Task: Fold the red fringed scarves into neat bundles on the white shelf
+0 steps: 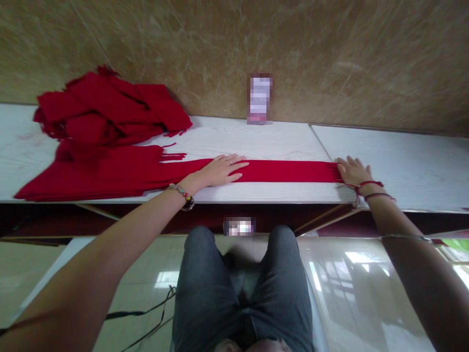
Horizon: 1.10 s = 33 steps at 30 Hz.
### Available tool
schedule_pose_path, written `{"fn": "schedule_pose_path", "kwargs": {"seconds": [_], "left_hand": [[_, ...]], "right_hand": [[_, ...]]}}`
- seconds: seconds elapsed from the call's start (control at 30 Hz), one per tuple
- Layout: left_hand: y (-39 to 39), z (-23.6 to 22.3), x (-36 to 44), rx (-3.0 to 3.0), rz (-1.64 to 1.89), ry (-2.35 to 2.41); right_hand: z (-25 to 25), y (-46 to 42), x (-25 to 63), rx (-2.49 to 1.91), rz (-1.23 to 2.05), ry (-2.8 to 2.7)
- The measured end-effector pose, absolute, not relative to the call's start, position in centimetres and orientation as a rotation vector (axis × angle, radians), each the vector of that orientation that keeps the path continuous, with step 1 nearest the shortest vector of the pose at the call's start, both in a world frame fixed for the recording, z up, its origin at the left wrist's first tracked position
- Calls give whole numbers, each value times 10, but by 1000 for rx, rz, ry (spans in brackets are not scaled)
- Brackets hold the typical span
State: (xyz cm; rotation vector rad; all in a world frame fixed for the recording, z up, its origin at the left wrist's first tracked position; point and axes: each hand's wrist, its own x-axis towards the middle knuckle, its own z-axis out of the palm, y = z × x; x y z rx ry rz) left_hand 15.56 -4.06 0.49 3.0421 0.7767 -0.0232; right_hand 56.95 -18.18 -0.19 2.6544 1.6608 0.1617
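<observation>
A red scarf (pixel 289 171) lies lengthwise on the white table, its right part narrowed into a neat flat strip. Toward the left it widens into a looser spread with fringe showing. My left hand (pixel 222 169) rests flat on the middle of the scarf, fingers spread. At the scarf's fringed right end, my right hand (pixel 353 170) lies palm down with its fingers apart, covering part of the fringe. Behind the scarf's left part sits a crumpled heap of red fringed cloth (pixel 110 105); whether it joins the scarf I cannot tell.
The white table (pixel 403 161) runs along a brown marbled wall (pixel 311 54). A blurred-out upright item (pixel 260 99) stands by the wall. Open shelf compartments (pixel 205 217) are below the tabletop, above my knees. Dark straps (pixel 146 310) hang at lower left.
</observation>
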Motion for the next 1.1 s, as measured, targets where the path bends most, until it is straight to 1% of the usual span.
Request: {"fn": "schedule_pose_path", "kwargs": {"seconds": [0.1, 0.17, 0.27, 0.33, 0.4, 0.5, 0.67, 0.73, 0.8, 0.87, 0.97, 1.1], "left_hand": [[-42, 6, 156, 3034, -26, 797], [-43, 7, 156, 3031, -24, 808], [-45, 9, 156, 3030, -19, 815], [-46, 9, 156, 3028, -17, 821], [-47, 10, 157, 3023, -18, 826], [-47, 11, 157, 3013, -17, 819], [-47, 11, 156, 2998, 5, 801], [-46, 9, 156, 2999, 18, 796], [-45, 8, 156, 3004, 33, 784], [-44, 7, 156, 3006, 39, 777], [-45, 7, 156, 3004, 35, 794], [-46, 10, 156, 3008, 18, 798]], "right_hand": [[13, -181, 553, 2781, 428, 1625], [20, -173, 527, 2789, 492, 1736], [23, -160, 485, 2706, 353, 1818], [19, -155, 468, 2688, 279, 1729], [15, -154, 466, 2717, 277, 1605], [9, -159, 484, 2786, 284, 1477], [11, -173, 530, 2943, 189, 1345], [15, -177, 538, 3011, 225, 1276], [19, -178, 537, 3025, 321, 1309], [21, -176, 526, 2958, 391, 1482], [19, -170, 500, 2773, 306, 1714], [11, -170, 490, 2708, 266, 1646]]}}
